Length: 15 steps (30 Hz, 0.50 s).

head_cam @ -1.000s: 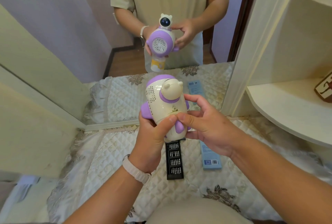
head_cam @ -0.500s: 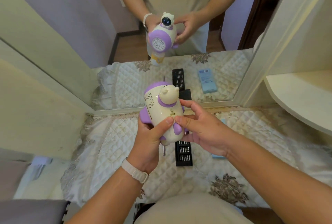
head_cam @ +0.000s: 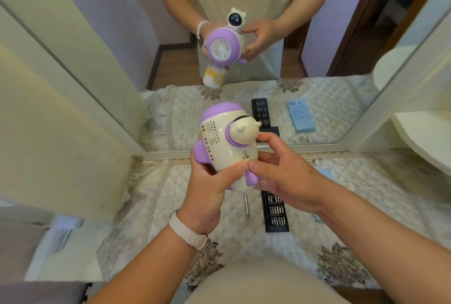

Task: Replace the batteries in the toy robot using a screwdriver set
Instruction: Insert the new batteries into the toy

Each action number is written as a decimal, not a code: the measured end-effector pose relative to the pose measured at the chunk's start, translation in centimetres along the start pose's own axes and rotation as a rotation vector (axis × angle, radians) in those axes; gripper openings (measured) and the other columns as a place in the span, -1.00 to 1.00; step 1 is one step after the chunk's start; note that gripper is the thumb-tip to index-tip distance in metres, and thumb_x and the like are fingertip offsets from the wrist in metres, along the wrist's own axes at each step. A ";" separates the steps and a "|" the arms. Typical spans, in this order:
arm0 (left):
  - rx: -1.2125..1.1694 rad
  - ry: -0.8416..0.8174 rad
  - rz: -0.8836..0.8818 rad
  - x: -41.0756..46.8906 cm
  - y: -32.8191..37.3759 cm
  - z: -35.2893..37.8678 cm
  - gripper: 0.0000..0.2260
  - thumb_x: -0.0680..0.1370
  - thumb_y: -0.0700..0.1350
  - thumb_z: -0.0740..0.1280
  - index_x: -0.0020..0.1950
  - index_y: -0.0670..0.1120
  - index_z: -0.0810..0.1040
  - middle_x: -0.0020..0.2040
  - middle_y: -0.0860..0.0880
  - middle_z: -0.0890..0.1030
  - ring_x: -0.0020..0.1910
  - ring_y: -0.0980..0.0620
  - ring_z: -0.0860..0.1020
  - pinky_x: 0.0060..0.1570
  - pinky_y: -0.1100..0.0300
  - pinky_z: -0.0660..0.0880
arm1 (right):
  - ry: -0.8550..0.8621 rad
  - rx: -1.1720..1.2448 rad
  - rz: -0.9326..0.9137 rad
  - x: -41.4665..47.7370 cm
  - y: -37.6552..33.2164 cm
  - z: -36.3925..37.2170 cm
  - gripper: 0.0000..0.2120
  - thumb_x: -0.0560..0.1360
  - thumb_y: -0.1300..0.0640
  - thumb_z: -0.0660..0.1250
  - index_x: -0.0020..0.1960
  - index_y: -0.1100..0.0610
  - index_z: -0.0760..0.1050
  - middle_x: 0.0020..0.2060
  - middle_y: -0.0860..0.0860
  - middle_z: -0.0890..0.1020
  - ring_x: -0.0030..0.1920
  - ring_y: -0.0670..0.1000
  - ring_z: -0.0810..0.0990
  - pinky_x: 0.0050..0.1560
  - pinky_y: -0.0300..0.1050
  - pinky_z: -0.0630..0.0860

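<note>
One toy robot (head_cam: pixel 227 147) was held in the air above the quilted surface (head_cam: pixel 170 194), near the mirror (head_cam: pixel 170 59) and about in the middle of the scene. Its long axis ran from near to far, with the far end leaning a little to the left. The purple front was turned to the far side, toward the mirror, and the cream back was turned to the person. The head was pointed up and to the right.

Two hands were clamped on it. The left hand (head_cam: pixel 207 189) was curled round the lower left of the body, and the right hand (head_cam: pixel 285 177) was curled round its right side. The two thumb tips were brought together on the cream back.

On the surface under the toy were counted one slim metal screwdriver (head_cam: pixel 247 205), one black bit tray (head_cam: pixel 275 213) just to its right, and one blue box (head_cam: pixel 325 173), mostly hidden behind the right wrist.

Compared with half a second earlier, the same grip was kept, but the toy was rolled more to the right.
</note>
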State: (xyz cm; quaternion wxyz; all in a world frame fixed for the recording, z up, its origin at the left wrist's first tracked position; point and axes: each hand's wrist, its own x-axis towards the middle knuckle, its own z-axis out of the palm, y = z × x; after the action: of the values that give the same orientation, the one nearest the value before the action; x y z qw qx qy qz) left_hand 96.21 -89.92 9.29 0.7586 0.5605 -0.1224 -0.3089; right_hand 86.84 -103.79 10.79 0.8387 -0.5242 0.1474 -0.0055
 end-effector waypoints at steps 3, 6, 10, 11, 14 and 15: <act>-0.017 0.006 0.009 0.3 0.7 -1.5 -0.28 0.28 -0.18 0.56 0.39 -0.18 0.36 0.20 -0.35 0.60 0.15 -0.41 0.59 0.10 -0.28 0.57 | 0.048 0.009 -0.024 1.1 0.6 1.7 -0.44 0.45 0.22 0.41 0.38 0.02 0.30 0.09 0.26 0.61 0.07 0.11 0.63 0.02 -0.01 0.56; -0.021 0.005 0.016 0.8 1.2 -2.9 -0.35 0.26 -0.16 0.55 0.31 -0.19 0.43 0.12 -0.32 0.64 0.04 -0.33 0.63 0.01 -0.16 0.59 | 0.054 0.007 -0.038 2.1 1.1 3.1 -0.44 0.46 0.23 0.40 0.39 0.04 0.28 0.04 0.18 0.65 0.05 0.09 0.62 0.03 0.03 0.57; -0.049 -0.067 0.012 1.5 1.2 -5.5 -0.39 0.32 -0.17 0.52 0.29 -0.31 0.40 -0.01 -0.46 0.62 -0.11 -0.38 0.63 -0.04 -0.33 0.55 | 0.083 -0.027 -0.041 3.5 1.7 4.8 -0.44 0.44 0.20 0.43 0.37 0.03 0.30 0.10 0.22 0.63 0.07 0.10 0.62 0.06 0.07 0.57; -0.054 -0.073 0.010 1.8 1.1 -6.3 -0.39 0.32 -0.16 0.52 0.30 -0.30 0.40 0.01 -0.45 0.62 -0.08 -0.40 0.63 -0.02 -0.34 0.54 | 0.104 -0.026 -0.041 3.9 1.9 5.3 -0.44 0.43 0.20 0.43 0.36 0.03 0.31 0.08 0.20 0.64 0.03 0.08 0.63 0.00 0.02 0.58; -0.021 -0.080 -0.020 2.5 0.8 -7.8 -0.36 0.30 -0.12 0.53 0.31 -0.24 0.38 -0.03 -0.32 0.67 -0.08 -0.27 0.65 -0.01 -0.24 0.55 | 0.168 -0.052 -0.007 5.0 2.8 6.4 -0.47 0.40 0.16 0.44 0.31 -0.04 0.35 0.00 0.13 0.65 -0.09 -0.01 0.65 -0.05 -0.05 0.58; -0.012 -0.081 -0.037 2.6 0.5 -8.3 -0.35 0.29 -0.09 0.53 0.32 -0.21 0.38 -0.03 -0.26 0.69 -0.09 -0.22 0.66 -0.02 -0.19 0.54 | 0.184 -0.080 0.009 5.3 3.2 6.6 -0.48 0.42 0.14 0.46 0.30 -0.08 0.36 0.00 0.13 0.65 -0.10 -0.02 0.65 -0.02 -0.03 0.58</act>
State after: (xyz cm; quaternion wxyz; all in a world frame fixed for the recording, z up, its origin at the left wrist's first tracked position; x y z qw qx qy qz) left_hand 102.85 -85.00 6.49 0.7505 0.5451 -0.1406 -0.3462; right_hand 93.12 -97.46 9.37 0.7999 -0.5541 0.2264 -0.0440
